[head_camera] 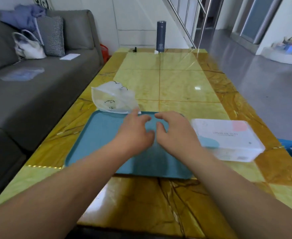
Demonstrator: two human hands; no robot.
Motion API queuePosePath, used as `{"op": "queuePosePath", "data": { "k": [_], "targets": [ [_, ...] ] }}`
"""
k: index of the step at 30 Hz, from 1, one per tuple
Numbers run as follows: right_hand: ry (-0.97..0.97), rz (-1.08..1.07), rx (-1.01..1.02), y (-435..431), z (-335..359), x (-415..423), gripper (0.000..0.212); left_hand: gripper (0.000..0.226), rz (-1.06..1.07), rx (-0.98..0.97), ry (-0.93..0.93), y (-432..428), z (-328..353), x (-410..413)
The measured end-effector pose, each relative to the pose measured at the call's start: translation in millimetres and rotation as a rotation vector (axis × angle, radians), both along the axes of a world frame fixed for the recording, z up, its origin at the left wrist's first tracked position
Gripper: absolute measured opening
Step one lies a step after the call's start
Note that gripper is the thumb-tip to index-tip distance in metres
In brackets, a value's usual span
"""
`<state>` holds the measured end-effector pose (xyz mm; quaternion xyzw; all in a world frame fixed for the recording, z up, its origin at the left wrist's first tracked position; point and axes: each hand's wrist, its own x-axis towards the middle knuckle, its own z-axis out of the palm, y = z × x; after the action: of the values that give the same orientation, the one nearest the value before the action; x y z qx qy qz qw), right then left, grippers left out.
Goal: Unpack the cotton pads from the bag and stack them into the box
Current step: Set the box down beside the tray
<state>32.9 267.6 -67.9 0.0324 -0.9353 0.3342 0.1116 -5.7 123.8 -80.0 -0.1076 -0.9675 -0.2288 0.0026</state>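
Observation:
A clear plastic bag [113,99] with black drawings and pale cotton pads inside lies on the table just beyond the far left corner of a teal tray [96,135]. A white translucent lidded box [228,140] sits to the right of the tray, its lid on. My left hand [134,133] and my right hand [174,133] hover side by side over the middle of the tray, fingers loosely spread, holding nothing. The left index finger points toward the bag's near edge, just short of it.
The yellow marble-pattern table [167,83] carries a grey flask [161,36] at its far end with a small white scrap and a black clip beside it. A grey sofa [29,80] runs along the left. Open floor and stairs lie to the right.

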Motion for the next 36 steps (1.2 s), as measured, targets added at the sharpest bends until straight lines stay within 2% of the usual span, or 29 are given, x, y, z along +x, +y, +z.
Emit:
{"op": "queuePosePath", "data": {
  "k": [3, 6, 8, 9, 12, 15, 18, 20, 22, 25, 28, 32, 36],
  "targets": [
    [-0.073, 0.014, -0.052, -24, 4, -32, 0.038, 0.041, 0.107, -0.266, 0.147, -29, 24, -44],
    [-0.143, 0.009, -0.080, -38, 8, -61, 0.038, 0.037, 0.041, -0.556, 0.070, -48, 28, -90],
    [-0.181, -0.003, -0.100, -40, 6, -71, 0.037, 0.046, -0.017, -0.715, -0.014, -52, 19, -107],
    [-0.202, -0.007, -0.115, -40, 3, -77, 0.036, 0.055, -0.035, -0.731, -0.050, -53, 13, -113],
    [-0.219, -0.020, -0.150, -35, -7, -85, 0.040, 0.069, -0.042, -0.616, -0.082, -51, -2, -121],
    [-0.200, -0.003, -0.182, -24, -14, -85, 0.068, 0.066, -0.044, -0.489, 0.007, -48, 1, -108],
    [-0.167, 0.065, -0.363, -17, -7, -79, 0.110, 0.057, -0.137, -0.174, 0.210, -39, 25, -86],
    [-0.079, 0.097, -0.483, -10, 9, -71, 0.124, 0.049, -0.168, 0.110, 0.261, -25, 49, -65],
    [-0.018, 0.102, -0.571, -1, 36, -54, 0.115, 0.040, -0.150, 0.387, 0.189, -6, 75, -38],
    [0.027, 0.115, -0.562, 20, 72, -26, 0.068, 0.027, -0.106, 0.675, -0.017, 21, 107, 4],
    [0.094, 0.018, -0.393, 50, 97, 7, 0.041, 0.016, -0.170, 0.750, -0.081, 50, 125, 36],
    [0.122, -0.152, -0.155, 117, 123, 66, 0.034, 0.011, -0.285, 0.761, -0.086, 111, 132, 81],
    [0.066, -0.367, -0.046, 194, 121, 132, 0.032, 0.038, -0.451, 0.730, -0.260, 184, 117, 128]
  ]
}}
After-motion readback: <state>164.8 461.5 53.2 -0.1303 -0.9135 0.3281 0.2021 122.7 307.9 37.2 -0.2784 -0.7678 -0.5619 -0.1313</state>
